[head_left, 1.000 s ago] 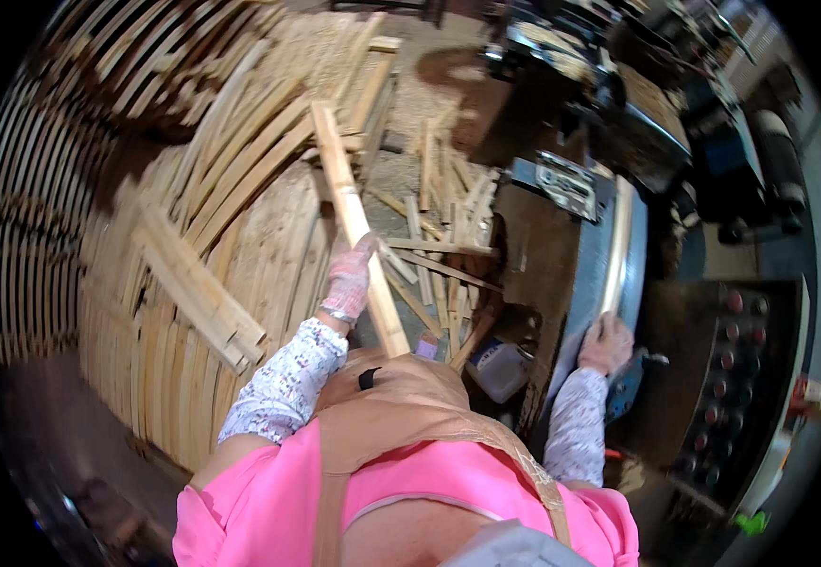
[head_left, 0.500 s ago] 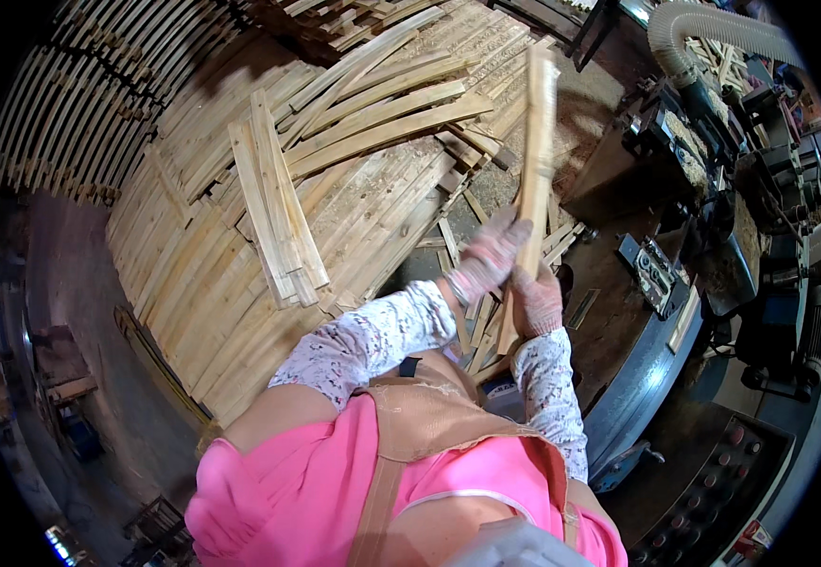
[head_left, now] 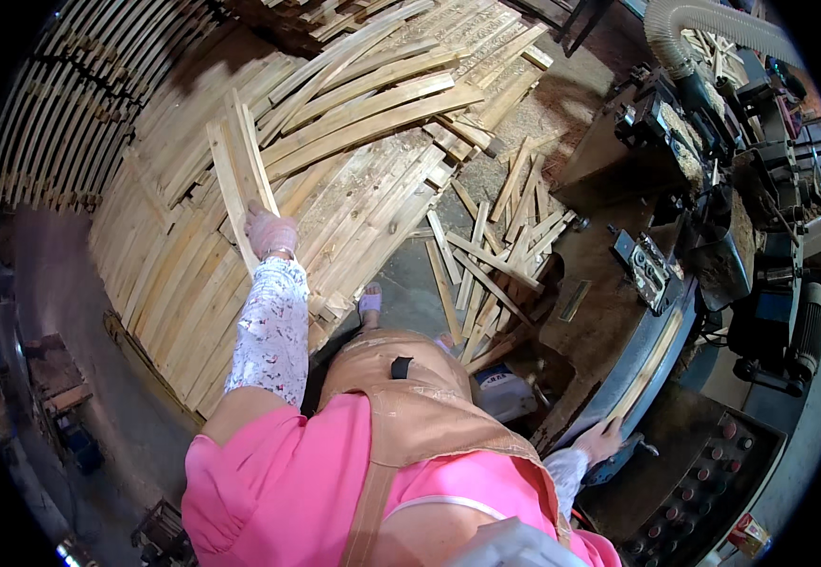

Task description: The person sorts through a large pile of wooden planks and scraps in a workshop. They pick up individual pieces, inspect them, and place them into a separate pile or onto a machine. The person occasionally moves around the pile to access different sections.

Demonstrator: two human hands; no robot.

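Observation:
My left hand, in a pink glove, reaches out to the left and grips the near end of a pair of pale wooden slats lying on top of a big pile of slats. My right hand is low on the right, its fingers resting flat on the edge of a dark machine table. It sits at the near end of a thin wooden strip that lies along that edge. I wear a pink top and a tan apron.
Loose short offcuts litter the floor between the pile and the machine. A grey ribbed dust hose curves over the machine at top right. A control panel with round buttons is at bottom right. More stacked slats line the left.
Both hands held one slat upright in front of me half a second ago. Now my left hand has swung left onto the pile, and my right hand has gone back to the machine table edge.

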